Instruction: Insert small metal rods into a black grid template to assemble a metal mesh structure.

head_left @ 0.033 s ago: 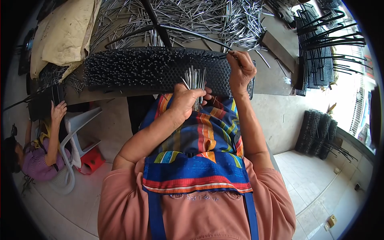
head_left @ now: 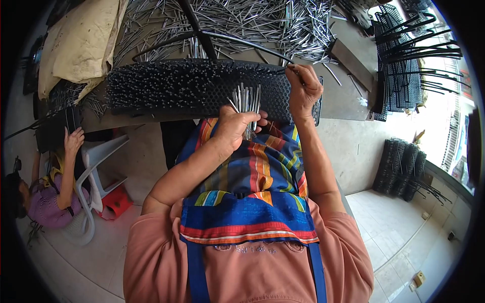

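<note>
My left hand (head_left: 233, 125) is closed round a bundle of thin silvery metal rods (head_left: 246, 100), their tips pointing away from me. Behind that bundle lies a long black perforated rack (head_left: 275, 96) with a handle-like bar (head_left: 202, 38) rising at its far side. Dark rods (head_left: 156, 86) stand upright in its holes over the left part and along the far edge. Bare holes show on the right and middle of the rack. Over the far right corner my right hand (head_left: 304, 91) is bent, its fingertips pinched together; whatever they hold is too small to make out.
Loose metal rods (head_left: 242, 22) are heaped on the table beyond the rack. A flat metal bar (head_left: 352, 64) lies to the right, near stacked black racks (head_left: 399, 65). Brown paper sacking (head_left: 83, 45) sits at the left. A co-worker (head_left: 53, 194) is at lower left, beside a pale chair (head_left: 93, 171).
</note>
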{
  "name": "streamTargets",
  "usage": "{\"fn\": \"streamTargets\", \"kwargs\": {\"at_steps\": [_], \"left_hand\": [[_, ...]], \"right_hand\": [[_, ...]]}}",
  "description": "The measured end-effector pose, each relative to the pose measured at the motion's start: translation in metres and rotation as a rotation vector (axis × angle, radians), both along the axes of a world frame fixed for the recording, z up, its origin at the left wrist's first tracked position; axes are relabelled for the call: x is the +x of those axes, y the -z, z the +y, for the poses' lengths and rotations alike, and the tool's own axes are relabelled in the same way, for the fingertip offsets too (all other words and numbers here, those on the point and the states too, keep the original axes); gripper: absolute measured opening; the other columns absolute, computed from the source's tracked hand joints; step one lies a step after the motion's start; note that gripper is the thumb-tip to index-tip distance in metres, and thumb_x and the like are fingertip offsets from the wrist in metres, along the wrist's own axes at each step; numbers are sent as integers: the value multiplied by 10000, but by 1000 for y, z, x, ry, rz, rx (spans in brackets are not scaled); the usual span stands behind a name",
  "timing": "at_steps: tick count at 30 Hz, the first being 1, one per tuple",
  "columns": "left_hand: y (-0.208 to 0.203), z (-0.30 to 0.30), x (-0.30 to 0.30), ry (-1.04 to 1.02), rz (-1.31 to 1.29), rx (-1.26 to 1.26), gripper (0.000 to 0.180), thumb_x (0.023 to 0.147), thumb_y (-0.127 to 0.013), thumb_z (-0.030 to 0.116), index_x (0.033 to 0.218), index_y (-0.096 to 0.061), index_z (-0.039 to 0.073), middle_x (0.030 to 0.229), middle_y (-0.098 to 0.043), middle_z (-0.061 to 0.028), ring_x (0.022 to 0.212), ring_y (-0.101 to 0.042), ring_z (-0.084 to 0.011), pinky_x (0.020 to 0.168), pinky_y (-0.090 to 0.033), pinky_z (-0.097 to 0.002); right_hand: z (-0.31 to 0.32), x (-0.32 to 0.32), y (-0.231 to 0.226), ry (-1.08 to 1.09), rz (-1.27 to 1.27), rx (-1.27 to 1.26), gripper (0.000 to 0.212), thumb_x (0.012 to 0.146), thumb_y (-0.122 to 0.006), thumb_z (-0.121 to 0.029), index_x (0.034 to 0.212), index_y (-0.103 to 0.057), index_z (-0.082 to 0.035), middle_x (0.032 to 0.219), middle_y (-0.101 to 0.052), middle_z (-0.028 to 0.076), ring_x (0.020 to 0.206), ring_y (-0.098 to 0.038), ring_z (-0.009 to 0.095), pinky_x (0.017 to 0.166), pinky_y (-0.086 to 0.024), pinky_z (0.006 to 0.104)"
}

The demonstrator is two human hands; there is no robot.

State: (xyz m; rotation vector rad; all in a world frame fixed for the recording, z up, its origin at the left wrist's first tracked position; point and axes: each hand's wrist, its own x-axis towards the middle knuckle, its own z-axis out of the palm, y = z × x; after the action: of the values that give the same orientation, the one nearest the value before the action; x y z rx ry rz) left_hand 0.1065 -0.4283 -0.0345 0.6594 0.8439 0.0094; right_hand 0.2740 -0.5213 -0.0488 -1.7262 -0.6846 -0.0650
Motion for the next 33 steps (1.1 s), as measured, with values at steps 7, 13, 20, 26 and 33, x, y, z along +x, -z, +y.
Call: {"fn": "streamTargets", "kwargs": {"at_steps": [7, 13, 20, 26, 33], "left_hand": [[4, 0, 0, -27, 20, -20, 175, 803, -634, -51, 976, -650, -33, 840, -706, -156, 674, -695, -227, 540, -554, -313], [1, 2, 1, -64, 6, -28, 155, 804, -649, -47, 958, -659, -39, 832, -709, -158, 675, -697, -231, 548, -559, -322], [-3, 1, -1, -47, -69, -77, 221, 793, -632, -90, 1004, -657, -30, 838, -709, -154, 685, -709, -238, 535, -559, -312], [-3, -2, -10, -76, -79, -7, 212, 809, -627, -77, 1003, -658, 2, 838, -706, -114, 709, -717, -235, 527, -559, -310], [-3, 5, -16, -48, 27, 1, 198, 857, -621, -5, 1051, -651, 19, 905, -714, -124, 730, -695, -203, 581, -571, -328]], "right_hand": [[1, -6, 11, 23, -64, -142, 125, 767, -732, 75, 870, -705, 9, 798, -658, 37, 688, -595, 83, 614, -457, 215], [1, -7, 1, 103, -196, -187, 151, 760, -743, 52, 888, -730, -27, 760, -641, 16, 648, -575, 83, 592, -444, 228], [-9, -27, -27, -238, 606, -467, 117, 793, -738, -100, 806, -700, 10, 617, -594, -2, 576, -503, 61, 533, -400, 246], [-11, -32, -21, -279, 868, -316, 91, 833, -702, -77, 756, -682, -32, 598, -556, -32, 497, -426, 35, 465, -300, 209], [27, -27, -7, 3, 218, 214, 63, 803, -735, 31, 845, -715, -12, 754, -637, -20, 624, -516, 40, 548, -377, 190]]}}
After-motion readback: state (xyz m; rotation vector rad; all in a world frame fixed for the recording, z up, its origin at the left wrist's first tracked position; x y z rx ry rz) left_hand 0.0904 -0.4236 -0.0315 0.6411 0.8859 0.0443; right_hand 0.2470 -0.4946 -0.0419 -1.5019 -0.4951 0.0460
